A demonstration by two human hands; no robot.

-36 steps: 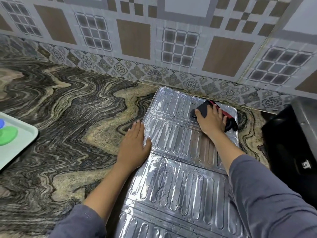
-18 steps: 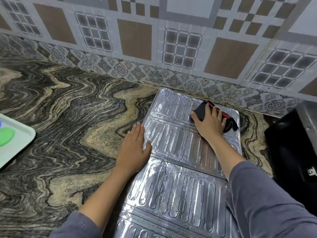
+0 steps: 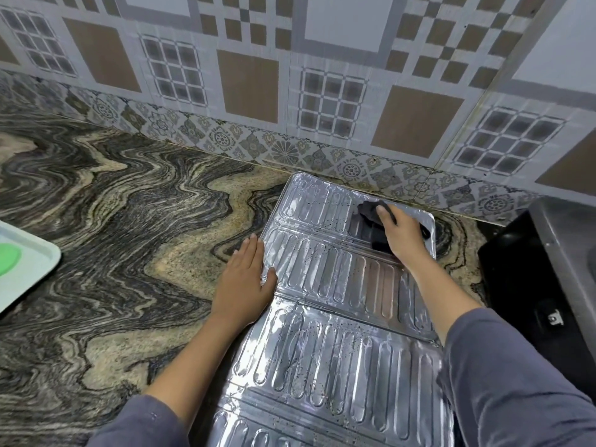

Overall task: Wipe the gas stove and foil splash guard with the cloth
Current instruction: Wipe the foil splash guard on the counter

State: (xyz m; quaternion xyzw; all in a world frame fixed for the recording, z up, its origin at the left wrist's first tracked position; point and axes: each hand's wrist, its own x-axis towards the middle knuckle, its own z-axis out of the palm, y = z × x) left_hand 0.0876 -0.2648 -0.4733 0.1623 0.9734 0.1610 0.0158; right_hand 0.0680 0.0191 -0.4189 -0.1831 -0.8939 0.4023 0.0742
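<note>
a: pressing down, was it? where did you see the cloth?
b: yes. i saw the right hand (image 3: 404,235) on the dark cloth (image 3: 371,217), its fingers (image 3: 384,215) curled over it, pushing it onto the far panel of the foil splash guard (image 3: 338,333), near the tiled wall (image 3: 251,85).
a: and the other hand?
b: the left hand (image 3: 245,279) lay flat, fingers straight and pressed together on the surface (image 3: 129,237), thumb over the guard's left edge. the guard lay unfolded on that surface, flecked with dark specks.
a: the stove?
b: i made out the gas stove (image 3: 522,279), black-sided, just right of the guard. a pale tray (image 3: 29,269) sat well apart at the left.
</note>
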